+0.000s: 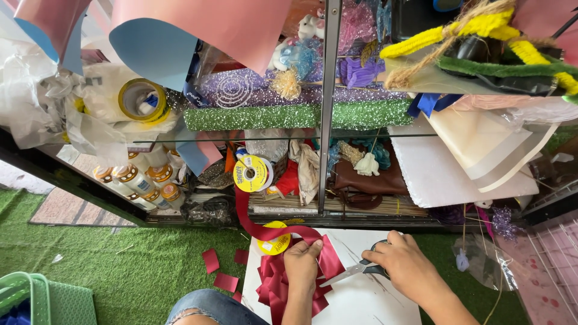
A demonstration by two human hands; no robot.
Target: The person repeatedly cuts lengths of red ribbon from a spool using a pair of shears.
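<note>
My left hand (302, 265) presses down on a dark red ribbon bow (278, 287) lying on a white board (361, 298), and pinches a folded red ribbon piece (330, 257) at its fingertips. My right hand (404, 266) holds a pair of scissors (352, 272) with dark handles, the blades pointing left toward the ribbon under my left hand. A long strip of red ribbon (256, 225) runs from the bow up to a yellow spool (251, 173) on the shelf. A second yellow spool (274, 242) lies by the board's corner.
Cut red ribbon scraps (218, 271) lie on the green artificial grass (138, 265). A glass-fronted shelf (328, 120) packed with craft supplies, glue bottles (135, 179) and a tape roll (142, 99) stands ahead. A green basket (27, 296) sits at lower left. My knee in denim (211, 307) is below.
</note>
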